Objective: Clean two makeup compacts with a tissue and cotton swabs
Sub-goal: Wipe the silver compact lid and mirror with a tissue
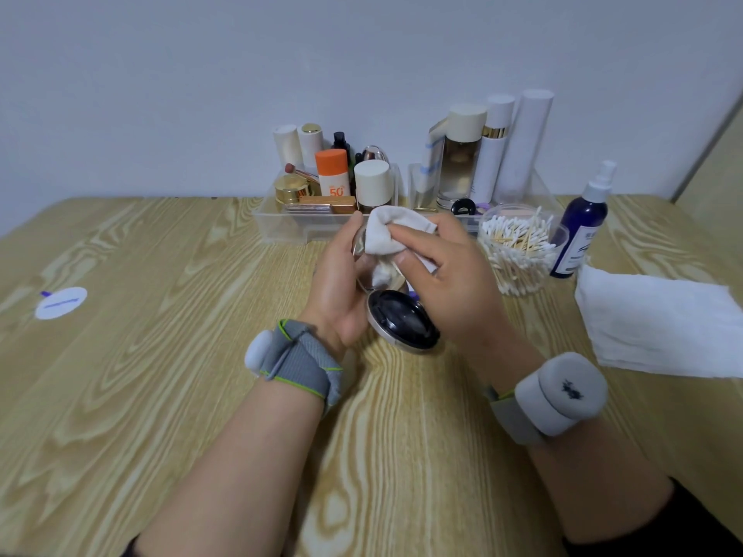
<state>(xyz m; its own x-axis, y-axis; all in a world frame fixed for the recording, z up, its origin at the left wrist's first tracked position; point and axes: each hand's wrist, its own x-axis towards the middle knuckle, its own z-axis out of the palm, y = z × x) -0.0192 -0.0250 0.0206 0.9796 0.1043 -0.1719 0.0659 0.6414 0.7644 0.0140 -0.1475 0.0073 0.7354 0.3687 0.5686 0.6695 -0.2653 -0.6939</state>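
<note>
An open round compact (402,321) with a black inside and pale rim is held above the table's middle. My left hand (341,287) grips it from the left, fingers curled round the raised mirror lid. My right hand (446,283) pinches a crumpled white tissue (386,233) and presses it against the lid's inner face. A clear tub of cotton swabs (518,251) stands just to the right. I see no second compact apart from this one.
A clear organiser (289,231) of cosmetic bottles and jars lines the back wall. A dark blue spray bottle (583,231) stands right of the swabs. Folded white tissues (659,323) lie at the right edge. A round white sticker (61,302) lies at far left.
</note>
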